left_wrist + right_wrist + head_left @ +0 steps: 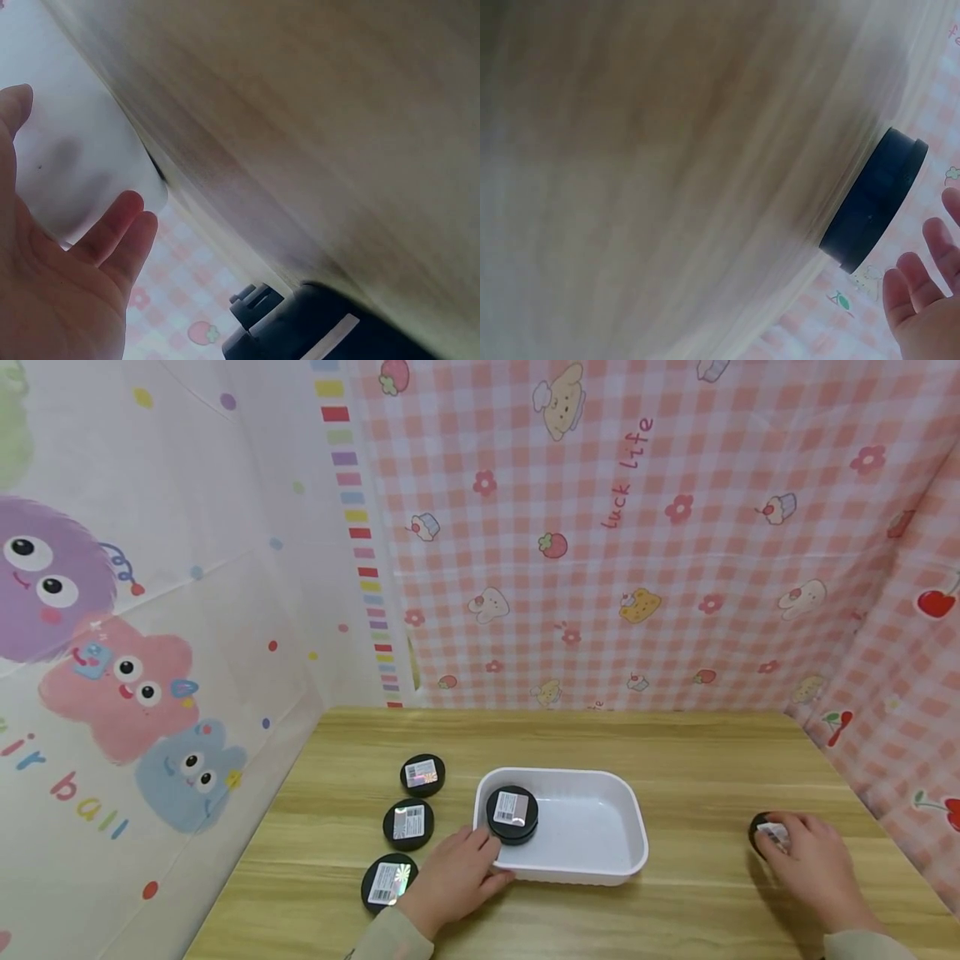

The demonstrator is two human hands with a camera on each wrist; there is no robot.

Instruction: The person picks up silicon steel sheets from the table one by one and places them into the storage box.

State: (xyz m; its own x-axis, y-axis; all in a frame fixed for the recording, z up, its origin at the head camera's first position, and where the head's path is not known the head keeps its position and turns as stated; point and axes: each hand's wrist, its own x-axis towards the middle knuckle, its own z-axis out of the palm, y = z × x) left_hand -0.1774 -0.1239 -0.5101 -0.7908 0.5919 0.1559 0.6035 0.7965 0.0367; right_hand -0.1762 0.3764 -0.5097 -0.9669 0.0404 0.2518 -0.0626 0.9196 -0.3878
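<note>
My left hand (459, 878) grips the near left corner of a white plastic tray (600, 871), fingertips over its rim and thumb low on the outer wall. Inside the tray, at its left end, two flat black round containers are stacked, the labelled upper one (504, 823) covering most of the lower. Far to the right, my right hand (813, 864) reaches over another flat black round container (757, 842). In the right wrist view that container (874, 199) sits on the table, with the visible fingers (915, 281) spread beside it.
Three more labelled black containers stand in a slanting row left of the tray: the far one (422, 789), the middle one (408, 843) and the near one (375, 906), close to my left wrist. The wooden table (697, 760) ends at printed cloth walls (525, 585).
</note>
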